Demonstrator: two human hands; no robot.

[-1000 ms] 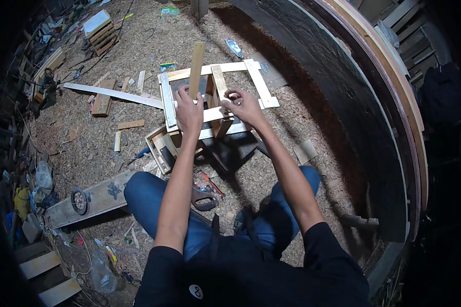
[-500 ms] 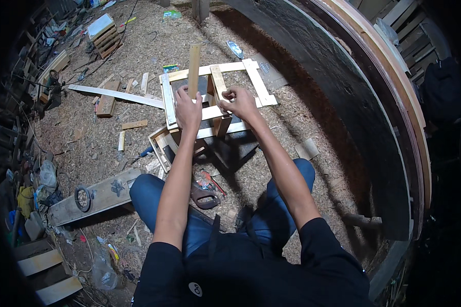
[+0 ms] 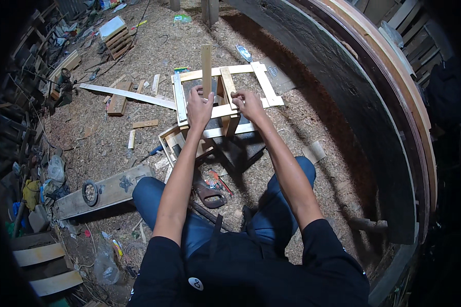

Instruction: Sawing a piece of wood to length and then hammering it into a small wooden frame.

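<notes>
A light wooden frame (image 3: 223,111) of nailed slats stands on the ground in front of me. My left hand (image 3: 200,110) is closed around the lower part of an upright wooden slat (image 3: 206,65), at the frame's near rail. My right hand (image 3: 250,105) is at the joint where a short crosspiece (image 3: 227,80) meets that rail. Its thumb and fingers are drawn together there; whatever they may hold is too small to see. Beneath the frame lies a dark flat panel (image 3: 243,149), partly hidden by it.
A handsaw (image 3: 210,196) lies between my knees beside red-handled pliers (image 3: 221,180). At left are a long white strip (image 3: 128,95), a wood block (image 3: 119,104) and a plank (image 3: 105,192) bearing a dark ring. A large curved dark wooden wall (image 3: 343,87) bounds the right.
The view has shifted, so the scene sits slightly further right. My right fingers have lowered and flattened toward the joint. My left hand keeps its hold on the upright slat.
</notes>
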